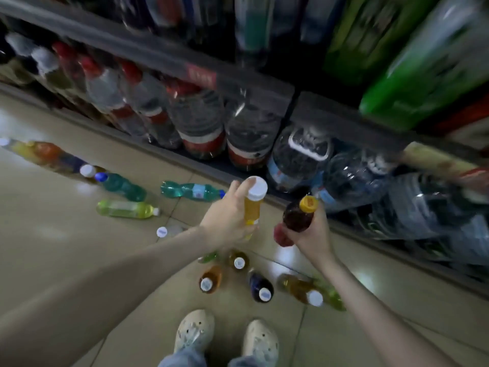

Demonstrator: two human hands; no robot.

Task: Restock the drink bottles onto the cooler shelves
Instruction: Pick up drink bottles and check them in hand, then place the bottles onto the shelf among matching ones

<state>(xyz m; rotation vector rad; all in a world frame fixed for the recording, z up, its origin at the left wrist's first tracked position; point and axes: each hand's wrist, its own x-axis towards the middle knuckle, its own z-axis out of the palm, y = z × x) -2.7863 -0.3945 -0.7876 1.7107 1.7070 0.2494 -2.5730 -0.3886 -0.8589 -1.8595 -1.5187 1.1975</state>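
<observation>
Finding: the left hand (pixel 227 215) is clamped round a yellow bottle (pixel 254 207) with a white cap. The right hand (pixel 309 234) is clamped round a dark bottle (pixel 297 215) with a yellow cap. Both bottles are held upright above the floor (pixel 53 234), in front of the shelves (pixel 158 55). More loose bottles (pixel 260 287) lie near the person's shoes (pixel 194 332) and further left.

Recommendation: place one bottle at a time, keeping the other close to the body. Seat each bottle upright, base first, in a row of its own kind, and push it back until it stands firm. The lowest shelf looks packed with large water bottles (pixel 201 123), so a higher row is probably needed.

Limits of inspection: the upper shelves are heavily blurred, so no label is readable and no free slot can be confirmed. The left hand's fingers cover much of the yellow bottle. A red object (pixel 281 237) below the right hand cannot be identified.
</observation>
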